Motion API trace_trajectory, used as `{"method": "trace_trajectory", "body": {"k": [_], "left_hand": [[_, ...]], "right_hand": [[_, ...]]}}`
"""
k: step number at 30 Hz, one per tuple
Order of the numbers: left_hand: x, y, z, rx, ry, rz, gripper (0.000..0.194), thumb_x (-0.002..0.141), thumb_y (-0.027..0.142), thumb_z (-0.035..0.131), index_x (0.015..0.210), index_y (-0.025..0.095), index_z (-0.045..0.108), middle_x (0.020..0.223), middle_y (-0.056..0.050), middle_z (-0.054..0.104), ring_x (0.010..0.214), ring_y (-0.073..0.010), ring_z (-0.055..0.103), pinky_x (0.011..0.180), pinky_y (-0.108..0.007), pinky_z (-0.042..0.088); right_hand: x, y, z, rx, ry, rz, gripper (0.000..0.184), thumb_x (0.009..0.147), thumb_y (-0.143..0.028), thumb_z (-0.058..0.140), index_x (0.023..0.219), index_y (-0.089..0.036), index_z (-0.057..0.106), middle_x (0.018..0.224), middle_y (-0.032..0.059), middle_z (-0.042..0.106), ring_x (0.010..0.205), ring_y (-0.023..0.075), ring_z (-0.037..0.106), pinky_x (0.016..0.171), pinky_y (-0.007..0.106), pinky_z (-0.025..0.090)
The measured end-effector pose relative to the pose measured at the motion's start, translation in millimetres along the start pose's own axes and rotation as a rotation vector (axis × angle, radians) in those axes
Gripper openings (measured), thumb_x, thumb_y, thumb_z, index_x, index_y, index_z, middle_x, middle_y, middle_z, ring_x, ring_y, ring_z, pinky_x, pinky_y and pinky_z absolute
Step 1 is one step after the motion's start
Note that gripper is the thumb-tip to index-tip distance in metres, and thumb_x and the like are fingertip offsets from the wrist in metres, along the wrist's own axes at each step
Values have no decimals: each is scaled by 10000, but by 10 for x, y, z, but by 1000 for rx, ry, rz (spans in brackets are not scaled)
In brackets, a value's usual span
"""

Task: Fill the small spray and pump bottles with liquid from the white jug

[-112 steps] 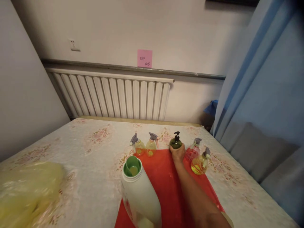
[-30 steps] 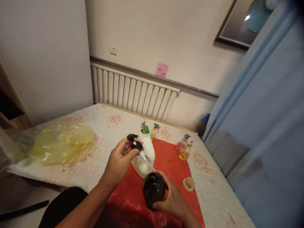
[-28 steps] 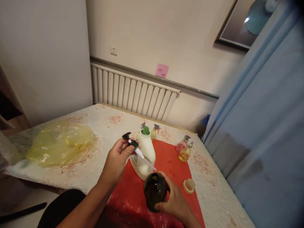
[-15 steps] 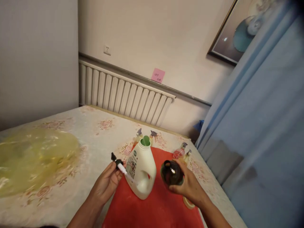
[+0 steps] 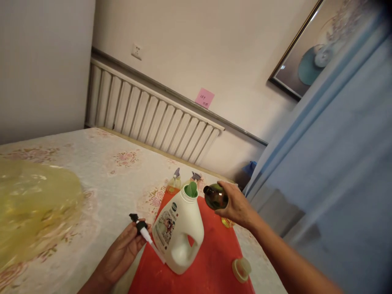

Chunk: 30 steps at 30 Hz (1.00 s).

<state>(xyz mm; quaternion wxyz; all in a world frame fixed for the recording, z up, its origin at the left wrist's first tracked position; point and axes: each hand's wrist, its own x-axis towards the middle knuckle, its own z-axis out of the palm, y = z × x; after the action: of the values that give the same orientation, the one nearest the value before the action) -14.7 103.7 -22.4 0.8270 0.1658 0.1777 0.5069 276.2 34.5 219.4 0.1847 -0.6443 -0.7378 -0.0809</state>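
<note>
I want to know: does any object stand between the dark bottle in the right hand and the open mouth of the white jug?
Nothing visible does: the dark bottle, tilted in the right hand, points its neck toward the white jug across an open gap. One view leaves depth unsure.

White jug (image 5: pixel 183 230), green spout (image 5: pixel 191 190) — dark green bottle (image 5: pixel 217 198) at its two o'clock; black-and-white pump (image 5: pixel 143 228), red sheet (image 5: pixel 211 263) — pink-flowered pale cloth (image 5: pixel 116 183).

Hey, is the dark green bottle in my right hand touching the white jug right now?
Apart. In the head view, a narrow gap shows between the dark green bottle and the white jug.
</note>
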Motion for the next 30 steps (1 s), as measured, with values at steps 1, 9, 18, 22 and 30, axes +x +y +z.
{"method": "trace_trajectory", "body": {"k": [1, 9, 18, 22, 30], "left_hand": [[21, -4, -12, 5, -9, -5, 214, 762, 129, 727, 970, 166, 692, 941, -80, 759, 875, -222, 729, 794, -298, 610], [104, 23, -31, 17, -50, 10, 263, 750, 174, 761, 1004, 176, 691, 964, -76, 759, 868, -206, 716, 778, -276, 603], [122, 52, -59, -30, -23, -7, 244, 755, 125, 728, 990, 177, 691, 970, -77, 760, 893, -225, 717, 797, -282, 589], [137, 53, -79, -32, -46, -2, 231, 773, 130, 716, 998, 180, 696, 981, -82, 757, 891, -214, 712, 796, -278, 587], [130, 55, -65, -39, -31, -4, 237, 758, 132, 737, 989, 167, 693, 986, -88, 755, 877, -221, 714, 785, -282, 588]], "right_hand": [[37, -20, -3, -22, -8, -3, 724, 578, -244, 759, 1259, -237, 514, 1208, 82, 608, 1119, 306, 540, 929, 431, 440], [197, -214, -99, -196, -66, -58, 743, 605, -195, 749, 1298, -203, 481, 1219, 99, 596, 1075, 273, 526, 928, 407, 412], [250, -243, -92, -330, -85, -120, 705, 655, -251, 740, 1308, -207, 478, 1204, 104, 598, 1051, 287, 504, 886, 390, 408], [273, -264, -126, -362, -104, -140, 719, 652, -239, 739, 1319, -190, 474, 1220, 117, 592, 1065, 291, 499, 904, 393, 401], [291, -279, -173, -389, -116, -150, 738, 656, -239, 737, 1340, -186, 462, 1255, 130, 582, 1101, 302, 486, 912, 404, 395]]}}
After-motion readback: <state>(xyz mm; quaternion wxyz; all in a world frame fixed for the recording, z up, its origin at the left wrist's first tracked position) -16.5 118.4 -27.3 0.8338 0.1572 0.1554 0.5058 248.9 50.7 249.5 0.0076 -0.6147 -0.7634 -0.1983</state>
